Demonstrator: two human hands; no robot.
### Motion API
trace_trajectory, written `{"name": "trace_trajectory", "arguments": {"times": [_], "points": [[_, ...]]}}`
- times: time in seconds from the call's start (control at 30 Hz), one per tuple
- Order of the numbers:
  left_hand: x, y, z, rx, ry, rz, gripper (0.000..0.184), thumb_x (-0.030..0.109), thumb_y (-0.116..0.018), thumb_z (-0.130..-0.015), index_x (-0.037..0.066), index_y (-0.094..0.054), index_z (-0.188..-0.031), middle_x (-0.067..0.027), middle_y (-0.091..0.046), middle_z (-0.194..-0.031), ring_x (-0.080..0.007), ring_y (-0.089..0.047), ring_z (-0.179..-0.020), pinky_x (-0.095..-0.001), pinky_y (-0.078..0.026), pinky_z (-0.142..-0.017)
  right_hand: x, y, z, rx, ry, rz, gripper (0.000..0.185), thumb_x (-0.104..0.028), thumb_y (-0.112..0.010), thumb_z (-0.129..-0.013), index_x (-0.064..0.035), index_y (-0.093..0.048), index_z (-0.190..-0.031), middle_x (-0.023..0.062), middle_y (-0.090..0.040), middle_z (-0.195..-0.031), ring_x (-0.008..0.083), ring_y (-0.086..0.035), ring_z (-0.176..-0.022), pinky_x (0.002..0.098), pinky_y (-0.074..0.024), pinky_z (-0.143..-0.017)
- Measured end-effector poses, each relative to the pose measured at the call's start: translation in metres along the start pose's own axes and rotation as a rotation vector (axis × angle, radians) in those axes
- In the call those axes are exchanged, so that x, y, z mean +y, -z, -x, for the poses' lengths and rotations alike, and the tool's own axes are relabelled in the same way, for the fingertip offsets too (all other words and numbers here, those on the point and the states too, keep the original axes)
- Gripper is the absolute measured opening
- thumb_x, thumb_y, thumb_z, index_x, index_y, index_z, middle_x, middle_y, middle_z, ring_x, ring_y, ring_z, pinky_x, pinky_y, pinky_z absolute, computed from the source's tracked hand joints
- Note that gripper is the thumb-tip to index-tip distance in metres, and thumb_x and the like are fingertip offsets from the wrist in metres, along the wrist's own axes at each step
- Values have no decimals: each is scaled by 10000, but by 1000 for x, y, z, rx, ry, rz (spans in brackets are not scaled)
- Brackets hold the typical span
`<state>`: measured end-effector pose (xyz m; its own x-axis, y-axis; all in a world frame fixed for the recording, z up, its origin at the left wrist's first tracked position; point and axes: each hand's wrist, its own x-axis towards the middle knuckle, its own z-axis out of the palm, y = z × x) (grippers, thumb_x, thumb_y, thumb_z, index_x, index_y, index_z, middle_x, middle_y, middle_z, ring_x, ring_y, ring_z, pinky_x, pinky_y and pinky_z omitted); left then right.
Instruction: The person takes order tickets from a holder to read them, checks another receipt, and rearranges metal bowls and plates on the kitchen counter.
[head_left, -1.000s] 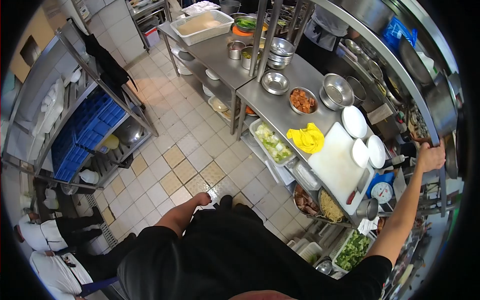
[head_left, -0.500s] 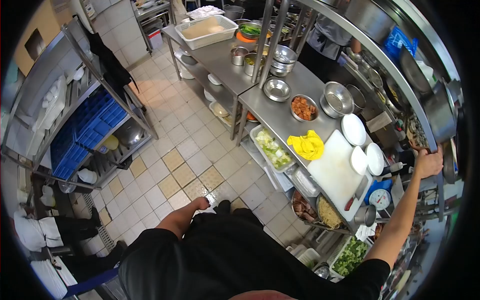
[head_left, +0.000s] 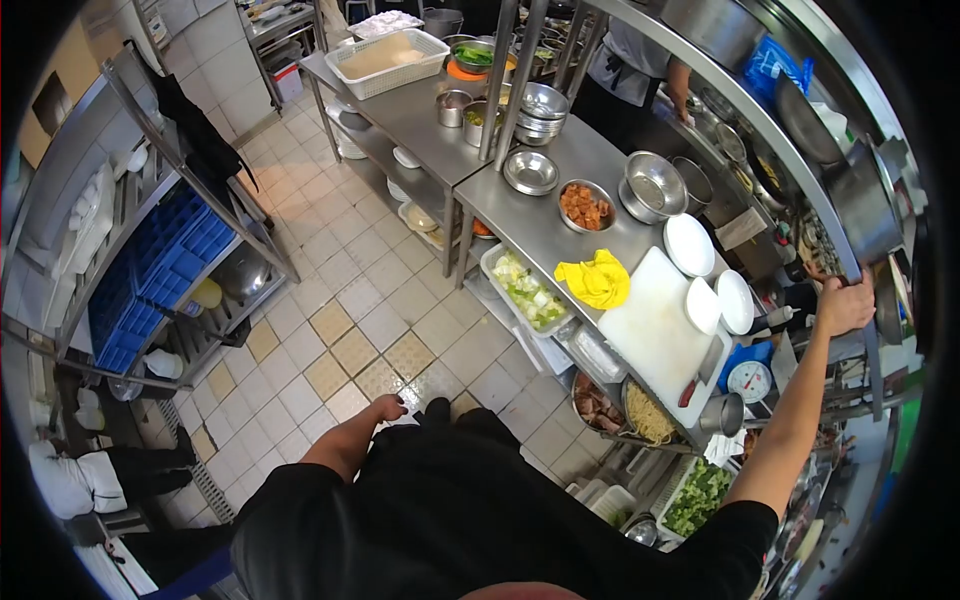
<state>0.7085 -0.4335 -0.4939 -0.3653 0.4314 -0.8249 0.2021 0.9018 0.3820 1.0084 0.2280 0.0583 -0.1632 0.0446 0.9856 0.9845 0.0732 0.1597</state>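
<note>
My right hand [head_left: 846, 305] is wrapped round the metal edge of the overhead shelf [head_left: 800, 150] at the right. My left hand [head_left: 390, 407] hangs low beside my body over the tiled floor; its fingers are curled, and what they hold, if anything, is too small to name. Between my arms, on the steel counter, lie a white cutting board [head_left: 655, 315], a knife with a red handle [head_left: 688, 392] and a crumpled yellow cloth [head_left: 597, 280]. White plates [head_left: 689, 245] overlap the board's far side. A metal bowl of orange-red pieces [head_left: 586, 206] stands further back.
Under the counter are tubs of cut cabbage [head_left: 525, 290], noodles [head_left: 650, 412] and greens [head_left: 698, 497]. A rack with blue crates [head_left: 185, 245] stands left. One person [head_left: 85, 478] is at the lower left, another [head_left: 625, 75] behind the counter. A scale [head_left: 748, 380] sits at the right.
The counter and shelf have shifted slightly left in view. At the lower left, a second person in white has gone from sight. My right hand keeps its hold on the shelf edge.
</note>
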Motion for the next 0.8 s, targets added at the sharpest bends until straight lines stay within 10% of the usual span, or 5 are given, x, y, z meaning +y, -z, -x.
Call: {"name": "trace_trajectory", "arguments": {"times": [0.33, 0.8], "points": [[35, 15, 31, -20, 145, 151, 822, 644, -473, -702, 72, -330, -1275, -169, -406, -1248, -344, -513, -1007, -416, -510, -687, -8, 22, -5, -66, -8, -53, 462, -203, -568, -571, -158, -499, -1026, 47, -522, -946, 250, -488, -928, 437, -328, -894], [18, -6, -11, -16, 90, 60, 555, 237, -611, -693, 116, -434, -1205, -176, -546, -1053, -323, -582, -844, -416, -531, -569, -9, 20, -2, -4, -3, -96, 480, -180, -564, -549, -133, -463, -1016, 51, -492, -975, 241, -455, -972, 453, -291, -929]]}}
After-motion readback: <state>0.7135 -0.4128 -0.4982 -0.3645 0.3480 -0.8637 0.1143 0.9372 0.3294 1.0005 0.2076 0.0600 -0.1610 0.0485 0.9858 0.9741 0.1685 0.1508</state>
